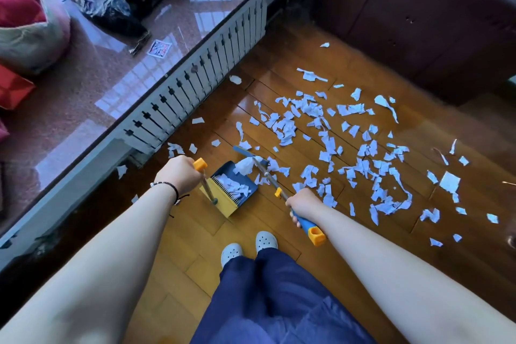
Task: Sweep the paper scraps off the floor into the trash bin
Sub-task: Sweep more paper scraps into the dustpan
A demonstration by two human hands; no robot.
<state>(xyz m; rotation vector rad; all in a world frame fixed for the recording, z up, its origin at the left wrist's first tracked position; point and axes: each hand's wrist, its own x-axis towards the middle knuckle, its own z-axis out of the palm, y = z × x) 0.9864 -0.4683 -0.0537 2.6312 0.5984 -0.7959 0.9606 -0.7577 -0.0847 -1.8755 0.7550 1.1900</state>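
Both hands curled on handles, left (pixel 178 173) round dustpan pole (pixel 208 187), right (pixel 303 201) round broom (pixel 268 173), bristles under scraps (pixel 363 145).

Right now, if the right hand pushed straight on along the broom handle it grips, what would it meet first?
Following the broom handle forward and down, the right hand would first reach the broom head and the crumpled paper at the dustpan mouth, though depth is hard to judge.

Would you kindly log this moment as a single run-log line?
left hand grips dustpan handle | right hand grips broom handle | dustpan part-filled | paper scraps mostly on floor
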